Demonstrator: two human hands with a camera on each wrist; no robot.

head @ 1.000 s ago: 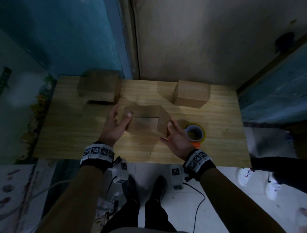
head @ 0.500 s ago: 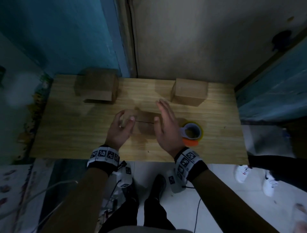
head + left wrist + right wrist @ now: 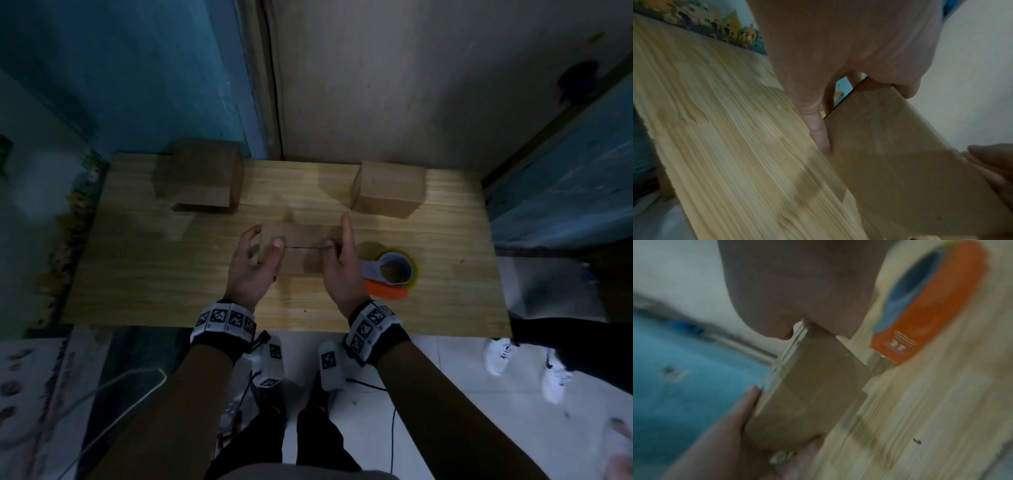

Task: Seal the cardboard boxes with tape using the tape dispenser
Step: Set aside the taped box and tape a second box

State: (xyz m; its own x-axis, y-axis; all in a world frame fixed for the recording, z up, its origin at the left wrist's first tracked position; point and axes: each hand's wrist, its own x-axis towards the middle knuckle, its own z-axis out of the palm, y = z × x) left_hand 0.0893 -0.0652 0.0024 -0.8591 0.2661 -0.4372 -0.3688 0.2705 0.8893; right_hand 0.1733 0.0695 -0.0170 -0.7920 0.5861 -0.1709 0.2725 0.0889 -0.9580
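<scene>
A small cardboard box point(image 3: 301, 255) sits mid-table with its top flaps folded flat, a thin seam between them. My left hand point(image 3: 255, 262) grips its left end, fingers down the side and thumb on the top flap; the left wrist view shows a finger against the box point(image 3: 900, 162). My right hand point(image 3: 339, 260) lies along the right end with straight fingers and the thumb pressing on top. The orange tape dispenser point(image 3: 394, 272) with its grey roll lies on the table just right of my right hand, and appears beside the box point(image 3: 807, 394) as the dispenser point(image 3: 931, 305).
Two more cardboard boxes stand at the back of the wooden table point(image 3: 154, 274): a darker one point(image 3: 200, 174) at the left, a closed one point(image 3: 388, 188) at the right. A wall runs right behind the table. Another person's white shoes point(image 3: 500, 356) are on the floor at the right.
The middle box's flaps stood open a second ago; both hands have folded them flat. My right hand swung over the top and now lies along the box's right end.
</scene>
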